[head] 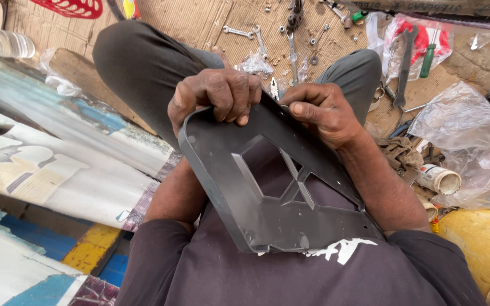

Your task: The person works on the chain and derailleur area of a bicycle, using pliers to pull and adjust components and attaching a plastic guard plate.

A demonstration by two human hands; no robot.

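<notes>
A dark grey plastic panel (267,198) with angular cut-outs is held tilted against the chest, over the lap. Its upper edge is gripped by the left hand (216,96), fingers (236,110) clamped over the rim; the right hand (324,110) is closed on the adjoining edge. Snapping of the thin ribs between the openings is judged possible if the edge is flexed hard. Beyond the knees, spanners (239,32) and loose nuts lie on cardboard (199,22); a dropped panel could scatter them.

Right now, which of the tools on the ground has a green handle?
The screwdriver at the upper right, lying on the clear plastic bag. Its handle is green; the spanners on the cardboard are bare metal.
</notes>
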